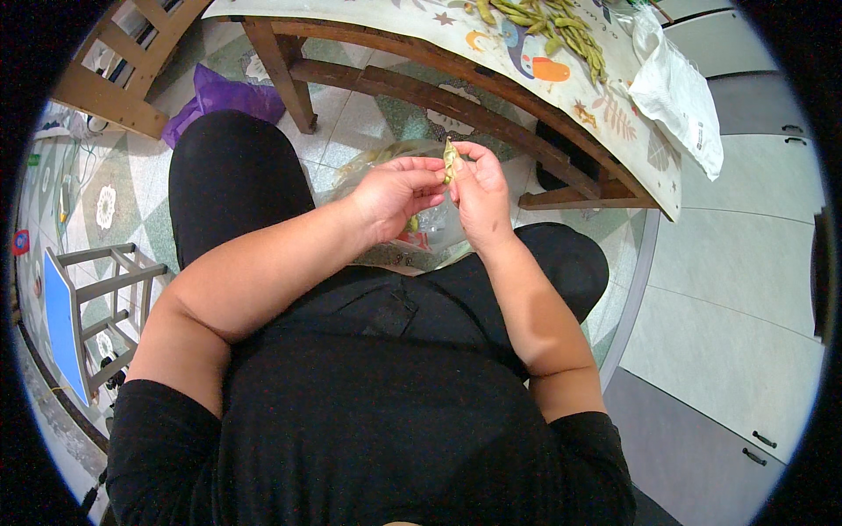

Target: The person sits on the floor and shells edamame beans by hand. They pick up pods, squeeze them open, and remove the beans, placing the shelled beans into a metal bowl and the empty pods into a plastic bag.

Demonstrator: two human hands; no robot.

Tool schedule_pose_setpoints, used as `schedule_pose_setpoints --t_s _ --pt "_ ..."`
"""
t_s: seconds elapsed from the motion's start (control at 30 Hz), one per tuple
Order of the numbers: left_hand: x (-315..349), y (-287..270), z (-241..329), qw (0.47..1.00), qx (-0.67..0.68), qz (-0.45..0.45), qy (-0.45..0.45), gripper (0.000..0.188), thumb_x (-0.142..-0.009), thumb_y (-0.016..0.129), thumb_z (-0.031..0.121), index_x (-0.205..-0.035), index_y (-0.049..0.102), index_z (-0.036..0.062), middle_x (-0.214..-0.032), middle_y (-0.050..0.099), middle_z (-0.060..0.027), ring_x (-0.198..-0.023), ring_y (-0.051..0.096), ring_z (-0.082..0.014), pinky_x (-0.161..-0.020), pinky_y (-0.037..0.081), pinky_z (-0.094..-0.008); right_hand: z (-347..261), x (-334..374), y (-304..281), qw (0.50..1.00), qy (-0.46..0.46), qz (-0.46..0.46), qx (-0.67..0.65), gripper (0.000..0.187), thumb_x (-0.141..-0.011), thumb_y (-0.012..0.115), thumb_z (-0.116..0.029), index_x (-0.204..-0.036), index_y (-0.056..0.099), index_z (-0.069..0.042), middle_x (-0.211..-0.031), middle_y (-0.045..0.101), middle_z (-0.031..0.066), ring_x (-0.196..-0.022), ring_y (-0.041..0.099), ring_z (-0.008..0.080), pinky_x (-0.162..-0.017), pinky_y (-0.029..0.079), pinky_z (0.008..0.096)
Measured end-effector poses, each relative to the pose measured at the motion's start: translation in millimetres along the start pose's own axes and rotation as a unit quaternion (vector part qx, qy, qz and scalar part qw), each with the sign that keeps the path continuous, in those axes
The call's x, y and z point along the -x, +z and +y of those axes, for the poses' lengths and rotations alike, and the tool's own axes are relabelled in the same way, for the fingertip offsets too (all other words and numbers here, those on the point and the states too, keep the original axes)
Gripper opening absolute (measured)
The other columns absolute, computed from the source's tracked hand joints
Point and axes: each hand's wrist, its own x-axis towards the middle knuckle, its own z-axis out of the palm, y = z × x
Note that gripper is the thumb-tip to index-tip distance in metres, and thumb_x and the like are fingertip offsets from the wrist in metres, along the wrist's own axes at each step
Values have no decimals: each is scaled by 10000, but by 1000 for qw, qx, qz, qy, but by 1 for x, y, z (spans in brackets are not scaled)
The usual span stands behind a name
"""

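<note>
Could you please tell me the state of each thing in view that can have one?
Green bean pod: held, apparently split open
Left hand: fingers touching the pod
Right hand: fingers pinching the pod
Loose green bean pods: heaped on the white-covered wooden table
White plastic bag: crumpled, hanging over the table's edge
Purple plastic bag: crumpled
Clear plastic bag: partly hidden by the hands
Pale grey cabinet fronts: shut

Cabinets (715, 263) and a patterned tablecloth (649, 167) suggest a home.
</note>
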Motion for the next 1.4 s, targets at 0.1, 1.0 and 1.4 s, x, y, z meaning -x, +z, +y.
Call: schedule_pose_setpoints --t_s 0.1,1.0,1.4 --pt "1 1 -1 999 31 1 8 149 -801 498 83 -939 512 31 -820 559 -37 -765 533 -149 -716 442 -271 -1 -1 6 1000 -11 25 9 183 -848 442 -87 -1020 431 -25 -655 457 -28 -540 373 18 -478 297 145" --pt "-1 -4 29 999 -43 5 14 191 -837 472 252 -754 502 82 -557 350 40 -521 318 -90 -490 283 -233 -117 -136 14 715 -218 173 641 249 -720 558 -325 -809 608 -98 -821 560 94 -810 540 270 -684 433 364" --pt "18 10 59 974 5 -105 198 253 -842 474 230 -994 526 34 -637 431 37 -593 396 -78 -551 341 -230 -79 -30 25 927 -207 0 314 84 -775 547 -30 -856 541 -7 -830 497 -2 -725 456 61 -662 378 186"
